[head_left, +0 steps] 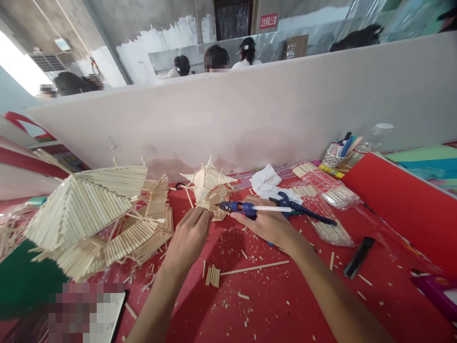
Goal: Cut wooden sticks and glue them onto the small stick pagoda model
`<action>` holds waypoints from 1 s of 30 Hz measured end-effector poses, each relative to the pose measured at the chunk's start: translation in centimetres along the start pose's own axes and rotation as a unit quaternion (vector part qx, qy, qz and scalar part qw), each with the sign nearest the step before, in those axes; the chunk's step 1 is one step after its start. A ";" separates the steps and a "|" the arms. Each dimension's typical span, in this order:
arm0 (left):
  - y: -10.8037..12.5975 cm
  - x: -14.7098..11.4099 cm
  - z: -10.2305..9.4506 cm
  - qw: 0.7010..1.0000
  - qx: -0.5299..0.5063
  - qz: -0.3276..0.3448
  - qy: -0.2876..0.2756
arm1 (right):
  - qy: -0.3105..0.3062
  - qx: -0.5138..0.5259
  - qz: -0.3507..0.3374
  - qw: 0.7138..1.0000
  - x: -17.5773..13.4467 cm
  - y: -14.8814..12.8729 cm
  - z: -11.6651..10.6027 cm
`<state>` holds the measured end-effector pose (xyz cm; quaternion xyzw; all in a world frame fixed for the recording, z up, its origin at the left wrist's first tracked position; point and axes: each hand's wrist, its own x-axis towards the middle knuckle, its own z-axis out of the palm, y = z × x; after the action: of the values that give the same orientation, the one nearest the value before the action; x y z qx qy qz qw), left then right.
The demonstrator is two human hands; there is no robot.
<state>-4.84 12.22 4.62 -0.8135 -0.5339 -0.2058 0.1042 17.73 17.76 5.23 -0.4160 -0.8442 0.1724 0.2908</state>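
My right hand (pixel 266 221) is closed round a blue hot glue gun (pixel 237 207), with a clear glue stick jutting from its back end. The gun's nozzle points left at a small pavilion model (pixel 207 183) built of thin wooden sticks with a star-shaped roof. My left hand (pixel 193 231) pinches the near left side of this model; its fingertips are partly hidden. To the left stands a larger stick pavilion (pixel 96 209) with layered roofs. A row of short cut sticks (pixel 213 276) and one long stick (pixel 255 267) lie in front of my hands.
Dark blue cutters (pixel 303 209) lie right of the glue gun beside crumpled white tissue (pixel 266 181). Packs of sticks (pixel 326 186), a pen cup (pixel 335 155), a red board (pixel 403 205) and a black-handled object (pixel 359 258) occupy the right. A white partition (pixel 232 119) stands behind.
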 end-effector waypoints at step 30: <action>-0.8 0.6 -0.5 0.999 0.023 0.040 0.001 | -0.001 0.057 0.022 0.998 -0.1 0.5 0.5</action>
<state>-5.51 12.89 5.25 -0.8314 -0.5053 -0.1900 0.1319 17.71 17.94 4.54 -0.4168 -0.8240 0.2270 0.3095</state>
